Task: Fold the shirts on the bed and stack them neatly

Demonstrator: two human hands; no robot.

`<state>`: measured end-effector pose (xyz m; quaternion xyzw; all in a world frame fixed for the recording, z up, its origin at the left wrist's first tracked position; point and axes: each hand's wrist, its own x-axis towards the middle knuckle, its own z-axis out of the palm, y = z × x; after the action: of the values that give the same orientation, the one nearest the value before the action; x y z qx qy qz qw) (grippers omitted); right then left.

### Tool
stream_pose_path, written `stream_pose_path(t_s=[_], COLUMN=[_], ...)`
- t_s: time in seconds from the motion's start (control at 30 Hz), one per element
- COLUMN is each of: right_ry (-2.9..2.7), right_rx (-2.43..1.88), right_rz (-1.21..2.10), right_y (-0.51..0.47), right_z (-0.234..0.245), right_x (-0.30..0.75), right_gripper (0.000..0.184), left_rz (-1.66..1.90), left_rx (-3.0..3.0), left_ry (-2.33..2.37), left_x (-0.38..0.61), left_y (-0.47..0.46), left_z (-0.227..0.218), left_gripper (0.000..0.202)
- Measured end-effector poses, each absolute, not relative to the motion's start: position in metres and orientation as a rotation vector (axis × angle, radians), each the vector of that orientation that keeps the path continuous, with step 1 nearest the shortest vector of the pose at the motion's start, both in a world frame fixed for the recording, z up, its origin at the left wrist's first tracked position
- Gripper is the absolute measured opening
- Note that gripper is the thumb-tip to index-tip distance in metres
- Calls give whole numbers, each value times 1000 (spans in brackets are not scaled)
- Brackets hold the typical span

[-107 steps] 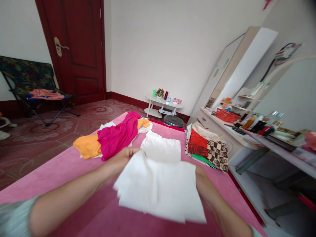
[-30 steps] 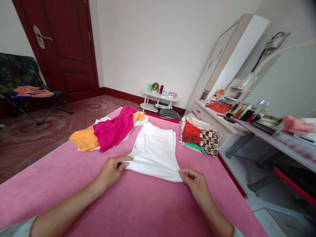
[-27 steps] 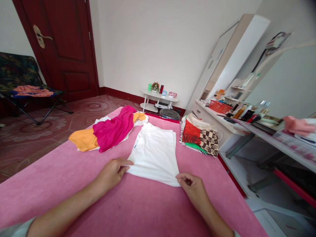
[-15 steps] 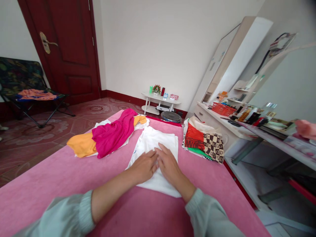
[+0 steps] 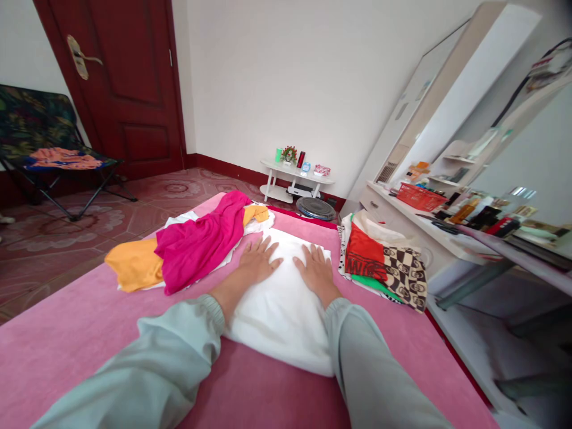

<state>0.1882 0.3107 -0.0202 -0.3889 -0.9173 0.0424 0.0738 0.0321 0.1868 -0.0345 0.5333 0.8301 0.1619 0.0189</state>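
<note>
A folded white garment (image 5: 281, 316) lies on the pink bed cover (image 5: 250, 393) in front of me. My left hand (image 5: 258, 262) rests flat on its far left part, fingers spread. On the far right part lies my right hand (image 5: 315, 271), also flat with its fingers apart. Left of the garment is a loose heap with a magenta cloth (image 5: 201, 244) over yellow clothing (image 5: 136, 265) and white pieces. To the right sits a stack of folded clothes, topped by a red, cream and brown patterned garment (image 5: 366, 253). Which kind of garment the white one is, I cannot tell.
A dressing table (image 5: 393, 208) with a red basket (image 5: 420, 196) and several bottles stands along the right. Beyond the bed is a small white table (image 5: 295, 170) beside a round dark object (image 5: 315, 208). A folding chair (image 5: 49, 137) holding orange cloth stands at the left near the door.
My hands have gone from close together over the garment's middle to apart and farther forward, one on each side. The view has shifted slightly.
</note>
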Motion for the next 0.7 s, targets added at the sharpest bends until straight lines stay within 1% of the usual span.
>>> stream_pose_path(t_s=[0.17, 0.3, 0.4, 0.5, 0.53, 0.6, 0.63, 0.7], right_ry=[-2794, -2838, -2875, -2903, -2895, -2860, -2833, -2745], right_rx=[-1189, -1055, -927, -857, -837, -777, -749, -747], right_rz=[125, 110, 107, 104, 97, 104, 141, 308], right_y=[287, 253, 226, 205, 200, 192, 189, 185], right_z=[-18, -17, -15, -9, -6, 4, 9, 20], right_x=[206, 242, 273, 294, 296, 290, 282, 257], right_gripper=[65, 62, 59, 56, 53, 41, 35, 31], left_rz=[483, 453, 462, 612, 679, 794, 849, 1004], left_rx=[1681, 1789, 1791, 1650, 1593, 1436, 1343, 1182], left_ry=[2524, 2401, 2370, 2505, 2548, 2573, 2557, 2443], left_x=[46, 60, 74, 90, 95, 101, 102, 103], left_y=[147, 90, 50, 23, 17, 11, 10, 11], left_z=[-30, -27, -24, -17, -13, -6, -4, -4], left_gripper=[75, 89, 90, 79, 72, 54, 46, 36])
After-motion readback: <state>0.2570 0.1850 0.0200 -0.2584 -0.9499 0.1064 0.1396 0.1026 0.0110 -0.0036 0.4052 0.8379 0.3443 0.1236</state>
